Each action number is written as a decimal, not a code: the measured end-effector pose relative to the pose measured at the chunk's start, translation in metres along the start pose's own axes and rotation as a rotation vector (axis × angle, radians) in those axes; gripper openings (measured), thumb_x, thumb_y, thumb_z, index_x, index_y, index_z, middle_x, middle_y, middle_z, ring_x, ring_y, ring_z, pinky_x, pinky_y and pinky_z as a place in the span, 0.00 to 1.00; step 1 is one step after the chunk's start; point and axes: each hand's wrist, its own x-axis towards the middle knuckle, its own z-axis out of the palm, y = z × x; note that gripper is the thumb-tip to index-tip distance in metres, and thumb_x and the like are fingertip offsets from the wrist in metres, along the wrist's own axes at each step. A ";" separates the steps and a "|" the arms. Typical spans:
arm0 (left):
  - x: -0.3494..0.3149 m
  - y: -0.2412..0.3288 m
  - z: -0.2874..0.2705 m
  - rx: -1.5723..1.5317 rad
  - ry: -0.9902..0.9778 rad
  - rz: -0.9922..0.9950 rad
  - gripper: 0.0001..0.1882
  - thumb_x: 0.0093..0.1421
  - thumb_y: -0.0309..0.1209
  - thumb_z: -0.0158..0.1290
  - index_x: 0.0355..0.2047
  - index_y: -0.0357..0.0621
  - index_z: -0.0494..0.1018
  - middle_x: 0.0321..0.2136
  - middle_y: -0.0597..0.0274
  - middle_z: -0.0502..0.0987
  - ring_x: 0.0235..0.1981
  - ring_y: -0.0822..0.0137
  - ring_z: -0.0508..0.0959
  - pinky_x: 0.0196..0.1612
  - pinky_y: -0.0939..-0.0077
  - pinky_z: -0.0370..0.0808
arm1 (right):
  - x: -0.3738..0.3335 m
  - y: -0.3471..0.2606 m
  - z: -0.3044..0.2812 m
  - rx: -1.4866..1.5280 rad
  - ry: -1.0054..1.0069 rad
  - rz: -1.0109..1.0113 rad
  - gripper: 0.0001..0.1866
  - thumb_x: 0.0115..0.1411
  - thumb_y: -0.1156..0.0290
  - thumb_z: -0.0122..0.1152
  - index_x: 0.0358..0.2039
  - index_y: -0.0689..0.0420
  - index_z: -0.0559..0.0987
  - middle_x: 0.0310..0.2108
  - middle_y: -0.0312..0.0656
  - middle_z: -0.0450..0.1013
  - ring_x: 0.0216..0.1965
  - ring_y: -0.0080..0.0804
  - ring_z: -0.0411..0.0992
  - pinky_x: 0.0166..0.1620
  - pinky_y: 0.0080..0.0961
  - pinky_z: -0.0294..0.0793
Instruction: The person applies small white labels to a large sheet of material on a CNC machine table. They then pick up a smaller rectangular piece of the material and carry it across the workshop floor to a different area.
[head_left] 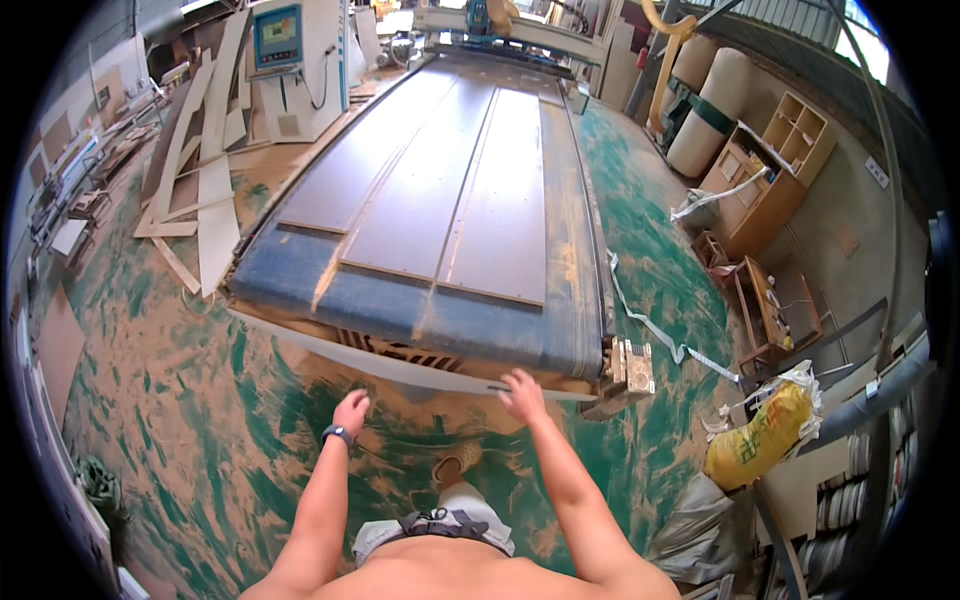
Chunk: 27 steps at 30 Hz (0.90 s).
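Note:
Several long grey-brown boards (410, 210) lie lengthwise, side by side, on the dark blue belt (370, 305) of a large machine bed. Short of the bed's near end hangs my left hand (350, 413), a dark band on its wrist. Its fingers are loosely bent and apart, with nothing seen in them. My right hand (522, 397) is at the pale front edge strip (400, 372), its fingers bent together. A small dark piece shows by its fingertips; what it is I cannot make out. Neither hand touches the boards.
Left of the bed stand a control cabinet (300, 100) with a screen and leaning offcut strips (215, 170). At right are a yellow sack (765, 435), a wooden cabinet (755, 190) and a pale strap (650, 325) on the green, sawdust-covered floor (230, 430).

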 end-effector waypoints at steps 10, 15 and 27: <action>0.170 0.131 0.144 -0.062 -0.320 0.070 0.16 0.60 0.33 0.51 0.46 0.40 0.73 0.40 0.57 0.77 0.41 0.67 0.77 0.46 0.74 0.72 | 0.257 0.120 -0.023 -0.234 0.050 -0.097 0.28 0.50 0.56 0.63 0.53 0.46 0.71 0.53 0.42 0.64 0.57 0.39 0.59 0.59 0.39 0.56; 0.232 0.142 0.162 -0.082 -0.234 -0.020 0.13 0.58 0.31 0.53 0.43 0.40 0.75 0.38 0.58 0.77 0.37 0.68 0.77 0.42 0.75 0.74 | 0.303 0.157 -0.054 -0.281 -0.031 -0.265 0.31 0.47 0.51 0.65 0.52 0.43 0.71 0.52 0.38 0.65 0.57 0.37 0.60 0.60 0.44 0.54; 0.372 0.186 0.267 0.395 -0.135 0.115 0.38 0.51 0.40 0.56 0.61 0.46 0.56 0.59 0.41 0.57 0.59 0.45 0.58 0.61 0.56 0.57 | 0.268 0.227 -0.034 0.113 0.047 0.397 0.34 0.46 0.59 0.63 0.56 0.52 0.69 0.56 0.51 0.64 0.58 0.49 0.59 0.60 0.40 0.59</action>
